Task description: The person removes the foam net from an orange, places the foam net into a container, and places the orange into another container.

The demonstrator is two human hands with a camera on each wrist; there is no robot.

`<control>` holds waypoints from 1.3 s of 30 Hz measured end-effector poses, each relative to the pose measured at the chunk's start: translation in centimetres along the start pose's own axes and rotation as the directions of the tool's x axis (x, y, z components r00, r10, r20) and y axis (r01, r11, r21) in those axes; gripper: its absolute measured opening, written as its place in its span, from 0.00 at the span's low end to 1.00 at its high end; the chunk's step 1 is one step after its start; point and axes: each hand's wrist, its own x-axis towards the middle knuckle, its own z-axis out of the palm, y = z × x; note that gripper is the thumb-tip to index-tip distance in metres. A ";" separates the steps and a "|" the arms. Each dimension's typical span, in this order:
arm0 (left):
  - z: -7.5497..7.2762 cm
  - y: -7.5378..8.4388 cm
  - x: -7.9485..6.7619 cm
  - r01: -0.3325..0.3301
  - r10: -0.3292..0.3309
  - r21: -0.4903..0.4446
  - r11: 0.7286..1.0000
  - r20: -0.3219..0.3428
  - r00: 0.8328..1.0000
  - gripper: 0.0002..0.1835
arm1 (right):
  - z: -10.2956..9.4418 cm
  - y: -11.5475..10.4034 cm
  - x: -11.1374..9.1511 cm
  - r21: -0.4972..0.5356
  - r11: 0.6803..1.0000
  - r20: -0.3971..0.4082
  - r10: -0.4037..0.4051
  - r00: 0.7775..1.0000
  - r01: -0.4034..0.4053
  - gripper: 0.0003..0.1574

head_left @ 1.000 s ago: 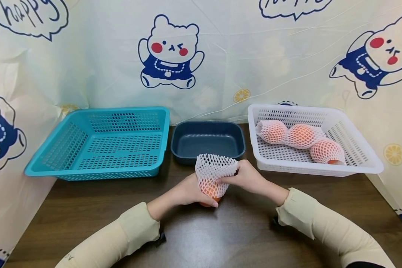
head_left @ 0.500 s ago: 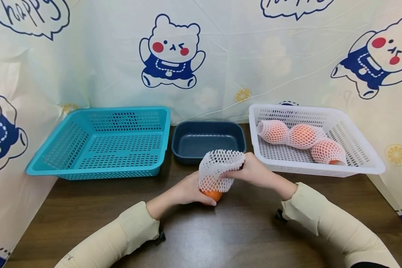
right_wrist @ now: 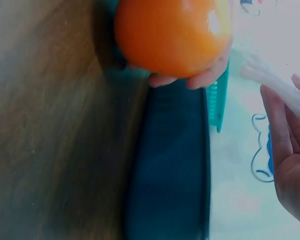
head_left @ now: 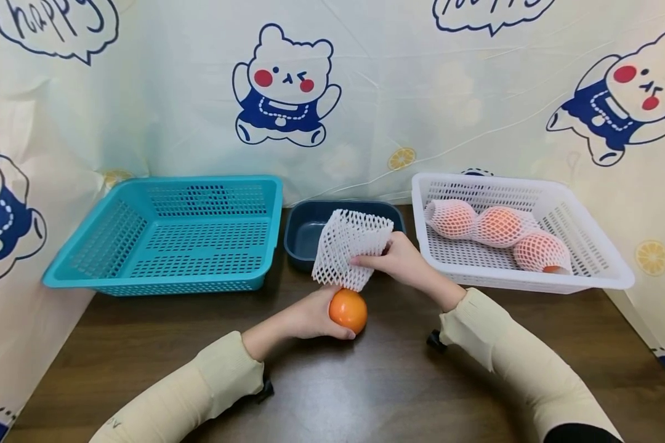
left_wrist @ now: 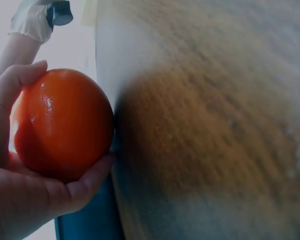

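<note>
My left hand (head_left: 314, 315) grips a smooth, shiny orange fruit (head_left: 348, 311) low over the table, with thumb and fingers around its sides. In the left wrist view the bare orange skin (left_wrist: 65, 125) fills the palm side. My right hand (head_left: 400, 261) pinches a white foam net sleeve (head_left: 350, 246) just above and behind the fruit. The sleeve overlaps the dark blue basin (head_left: 302, 237) in the head view, its lower end close to the fruit's top. In the right wrist view, thumb and fingers hold the sleeve (right_wrist: 282, 90) at the right edge.
A teal perforated basket (head_left: 199, 284) stands at the back left of the wooden table (head_left: 332, 394). At the back right, a white basket (head_left: 510, 278) holds three orange fruits (head_left: 499, 226) in foam nets. A printed cloth (head_left: 366, 123) hangs behind.
The foam net sleeve has come off the orange fruit, moving up and away with my right hand. My left hand has stayed nearly in place, holding the fruit.
</note>
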 end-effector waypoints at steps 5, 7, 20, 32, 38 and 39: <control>0.0 0.0 -0.1 0.021 -0.021 -0.036 0.999 0.006 1.000 0.39 | 0.3 0.9 1.9 0.083 0.990 -0.047 0.118 0.992 -0.114 0.19; 0.0 -0.1 -0.1 0.022 -0.022 -0.039 0.999 0.010 1.000 0.38 | 0.4 1.4 2.7 0.132 0.981 -0.075 0.152 0.985 -0.142 0.20; 0.9 -6.6 2.5 -0.009 0.013 -0.063 0.998 0.048 0.999 0.43 | 1.4 3.0 5.8 0.077 0.959 -0.145 0.281 0.949 -0.272 0.24; 0.9 -5.8 2.3 0.015 -0.014 -0.027 1.000 0.057 0.998 0.42 | 1.6 4.4 7.7 0.085 0.914 -0.002 0.398 0.918 -0.396 0.25; 1.6 -8.9 3.8 -0.014 0.015 -0.021 1.000 0.063 0.998 0.44 | 1.6 4.7 8.4 0.085 0.890 0.039 0.446 0.894 -0.448 0.29; 1.5 -9.0 3.8 -0.013 0.015 -0.026 1.000 0.067 0.998 0.44 | 1.7 4.7 8.5 0.080 0.888 0.039 0.452 0.891 -0.454 0.29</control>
